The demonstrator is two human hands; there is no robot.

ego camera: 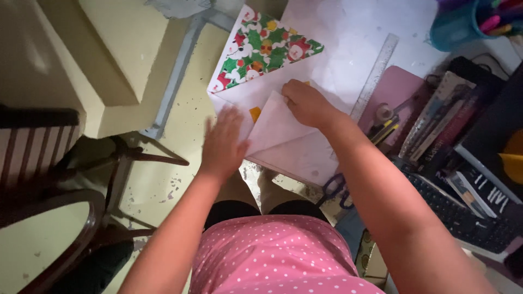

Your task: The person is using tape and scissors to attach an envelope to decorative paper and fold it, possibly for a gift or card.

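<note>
Pale worktop (pixel 348 32) in a cramped corner, yellowish floor below, a dark chair to the left. On the worktop, largest first: a sheet of wrapping paper (pixel 283 125), white side up, one corner turned to show a red, green and white festive print, its near edge overhanging the worktop. To the right, a row of books (pixel 452 125) on their sides and a dark keyboard (pixel 463 218). A clear ruler (pixel 376 73) lies just beside the sheet; blue-handled scissors (pixel 335 190) sit near its lower edge.

Right hand (pixel 308 103) presses a folded flap, fingers bent down onto the paper. Left hand (pixel 223 142) is flat and spread on the sheet's left part, blurred, gripping nothing.

Judgement: the paper is light, thin, easily creased or torn; best held flat at folds and edges.
</note>
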